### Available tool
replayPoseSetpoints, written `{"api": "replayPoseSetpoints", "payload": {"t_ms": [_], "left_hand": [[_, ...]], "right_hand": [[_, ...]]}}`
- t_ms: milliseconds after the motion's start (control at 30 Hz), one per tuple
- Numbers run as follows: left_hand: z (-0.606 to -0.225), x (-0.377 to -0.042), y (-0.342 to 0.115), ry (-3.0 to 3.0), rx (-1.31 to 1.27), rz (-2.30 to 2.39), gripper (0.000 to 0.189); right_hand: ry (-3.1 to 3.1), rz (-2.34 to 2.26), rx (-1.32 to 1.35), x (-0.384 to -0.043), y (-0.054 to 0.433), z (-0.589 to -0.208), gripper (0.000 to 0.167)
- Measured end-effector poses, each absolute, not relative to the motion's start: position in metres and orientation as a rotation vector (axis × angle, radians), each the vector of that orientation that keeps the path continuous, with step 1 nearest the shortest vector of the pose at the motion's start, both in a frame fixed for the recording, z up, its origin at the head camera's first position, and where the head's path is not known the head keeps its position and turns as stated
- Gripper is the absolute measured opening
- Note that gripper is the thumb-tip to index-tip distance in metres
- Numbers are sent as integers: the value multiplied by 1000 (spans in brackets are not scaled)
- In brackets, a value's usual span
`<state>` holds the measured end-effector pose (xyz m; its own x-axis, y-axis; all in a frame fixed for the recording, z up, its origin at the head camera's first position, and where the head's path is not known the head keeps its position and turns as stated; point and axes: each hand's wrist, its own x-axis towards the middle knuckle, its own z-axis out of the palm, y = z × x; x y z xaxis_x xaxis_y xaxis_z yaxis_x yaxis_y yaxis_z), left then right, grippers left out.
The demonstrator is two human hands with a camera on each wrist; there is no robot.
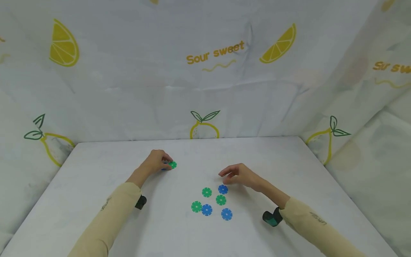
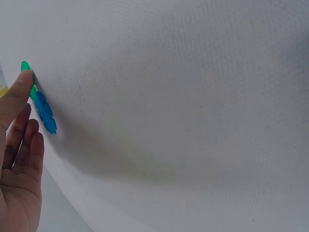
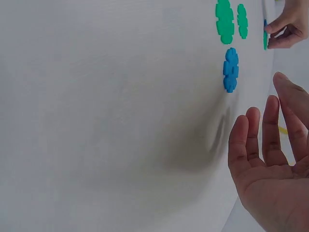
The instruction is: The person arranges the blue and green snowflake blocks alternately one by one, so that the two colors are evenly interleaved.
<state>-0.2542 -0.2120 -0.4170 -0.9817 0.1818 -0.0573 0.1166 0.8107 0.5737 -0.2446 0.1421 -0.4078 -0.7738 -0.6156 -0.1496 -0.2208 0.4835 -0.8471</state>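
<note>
At the far left of the table, my left hand (image 1: 156,160) pinches a green notched plastic disc (image 1: 173,165) between thumb and fingers. A blue notched disc (image 2: 45,113) lies edge to edge with it in the left wrist view, partly hidden by the fingers in the head view. My right hand (image 1: 243,175) hovers over the table with nothing in it, its fingers loosely bent and apart, as the right wrist view also shows. Just below its fingertips in the head view is a blue disc (image 1: 223,189), lying flat.
Near the table's middle lie three green discs, one at the left (image 1: 196,206), and two more blue discs, one at the right (image 1: 226,214). A green and a blue one touch at their edges. Behind the white table (image 1: 106,160) hangs a lemon-print cloth (image 1: 141,89).
</note>
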Motion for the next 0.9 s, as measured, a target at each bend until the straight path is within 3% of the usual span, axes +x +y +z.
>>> {"api": "replayPoseSetpoints", "payload": {"t_ms": [367,900], "left_hand": [[-417,-253,-211,2898,238,889,27],[-416,-255,-211,2856,199,909,26]], "right_hand": [[2296,-1126,-789,-235,152,-416,24],[2298,-964,-1017,-244,156,-416,29]]}}
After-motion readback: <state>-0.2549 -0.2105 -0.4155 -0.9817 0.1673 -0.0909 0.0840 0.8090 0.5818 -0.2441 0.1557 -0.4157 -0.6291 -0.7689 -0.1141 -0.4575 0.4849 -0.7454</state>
